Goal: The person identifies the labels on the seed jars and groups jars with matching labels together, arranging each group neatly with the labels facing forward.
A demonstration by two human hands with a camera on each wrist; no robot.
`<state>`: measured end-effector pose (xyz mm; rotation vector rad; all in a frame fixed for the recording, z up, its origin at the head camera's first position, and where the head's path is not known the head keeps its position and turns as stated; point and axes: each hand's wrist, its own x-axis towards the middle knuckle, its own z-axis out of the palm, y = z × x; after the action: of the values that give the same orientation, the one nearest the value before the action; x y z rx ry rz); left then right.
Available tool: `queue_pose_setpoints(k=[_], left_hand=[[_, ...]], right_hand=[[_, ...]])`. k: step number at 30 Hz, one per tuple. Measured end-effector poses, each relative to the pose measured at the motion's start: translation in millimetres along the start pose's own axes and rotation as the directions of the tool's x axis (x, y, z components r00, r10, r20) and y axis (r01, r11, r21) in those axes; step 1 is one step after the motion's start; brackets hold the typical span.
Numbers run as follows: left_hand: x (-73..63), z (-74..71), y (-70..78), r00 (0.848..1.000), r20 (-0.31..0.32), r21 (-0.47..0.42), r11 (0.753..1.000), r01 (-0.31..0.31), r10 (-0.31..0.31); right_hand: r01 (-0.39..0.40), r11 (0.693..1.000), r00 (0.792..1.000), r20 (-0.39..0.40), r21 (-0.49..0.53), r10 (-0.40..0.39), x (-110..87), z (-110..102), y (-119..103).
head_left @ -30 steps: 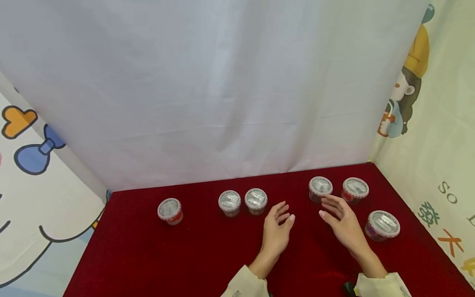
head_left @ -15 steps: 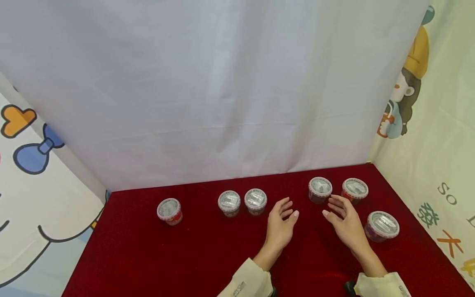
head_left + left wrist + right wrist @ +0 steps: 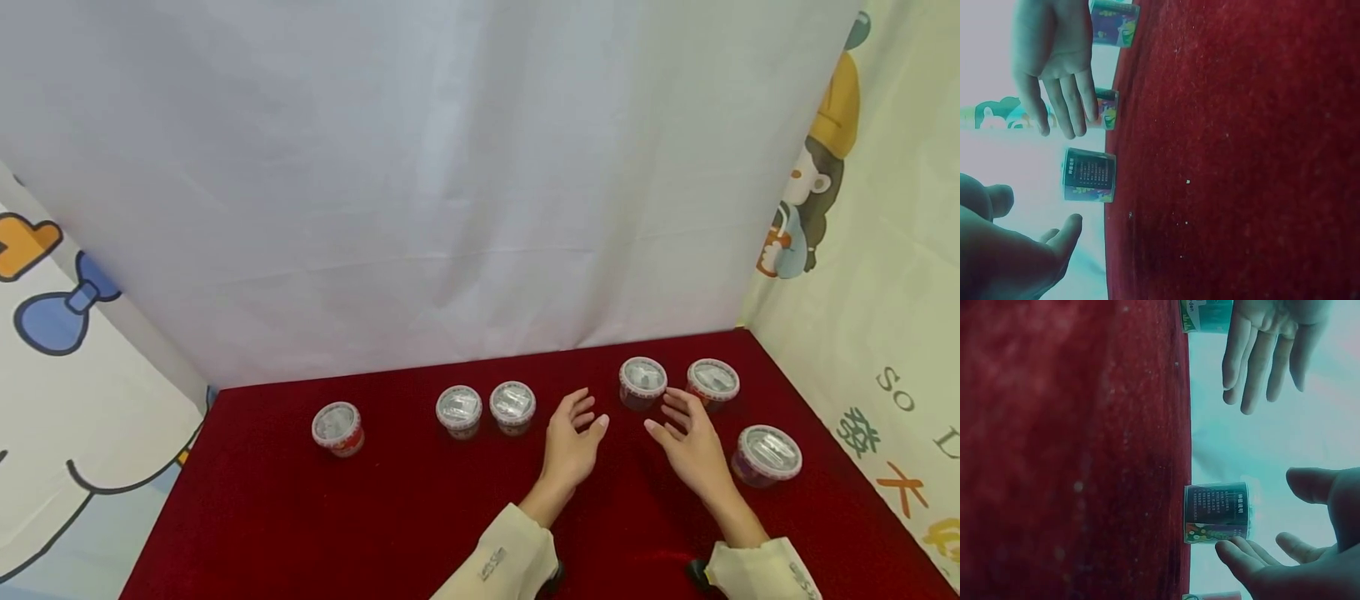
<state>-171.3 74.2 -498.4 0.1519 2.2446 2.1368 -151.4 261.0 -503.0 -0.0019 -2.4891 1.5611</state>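
Observation:
Above the red cloth, my left hand and my right hand face each other, palms inward and fingers loosely bent, with nothing held in either. Just beyond my right fingertips stands a lidded tub with a dark printed label; in the right wrist view the same tub is upright, apart from the fingers or only overlapped by them. Behind it to the right is a red-sided tub. A purple-sided tub stands right of my right hand. Left of my left hand is a small lidded tub.
Another small tub stands beside that one, and a red tub sits farther left. The red-covered table meets a white curtain at the back. Printed cloths hang at left and right, the right one with a cartoon figure.
My left hand has moved a little to the right and forward. My right hand has shifted only slightly. The head view has turned slightly, and the tubs stay where they stood.

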Motion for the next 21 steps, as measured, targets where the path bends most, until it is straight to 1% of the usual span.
queue_pose_setpoints(k=[6,13,19,21], left_hand=[[6.5,5.1,-1.4,1.000,0.026,0.008,1.000,0.007,-0.008],[17.0,12.6,-2.7,0.999,0.054,0.030,1.000,-0.003,0.001],[22.8,16.9,-1.4,0.996,0.088,0.052,0.999,0.008,-0.012],[24.2,18.4,-1.3,0.995,0.099,0.058,0.998,0.020,-0.025]], right_hand=[[-0.031,0.999,1.000,-0.006,-0.041,0.031,3.9,1.2,2.0],[-0.064,0.998,0.998,0.023,-0.023,0.064,8.3,0.9,0.5],[-0.088,0.996,0.995,0.040,-0.031,0.089,13.5,1.0,-1.8],[-0.097,0.995,0.994,0.043,-0.031,0.098,15.5,1.8,-1.8]])
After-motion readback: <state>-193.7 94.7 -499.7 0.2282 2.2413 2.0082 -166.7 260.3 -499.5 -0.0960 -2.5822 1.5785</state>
